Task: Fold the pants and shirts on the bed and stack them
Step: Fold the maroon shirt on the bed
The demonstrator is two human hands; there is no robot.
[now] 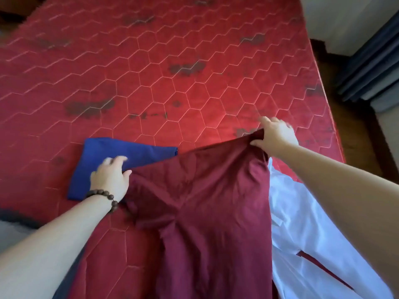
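Note:
A maroon garment (pixel 207 203) hangs stretched between my two hands above the red quilted mattress (pixel 151 72). My left hand (pixel 111 179), with a bead bracelet on the wrist, grips its left top corner. My right hand (pixel 275 137) pinches its right top corner, held a little farther out. A folded blue garment (pixel 121 154) lies flat on the mattress under and behind my left hand. A white garment (pixel 306 229) with a maroon trim lies unfolded at the right, partly covered by the maroon one.
The mattress runs far ahead and left. Its right edge (pixel 332 117) drops to a dark wooden floor, with dark blue curtains (pixel 371 61) beyond. A dark and grey cloth (pixel 13 225) shows at the left edge.

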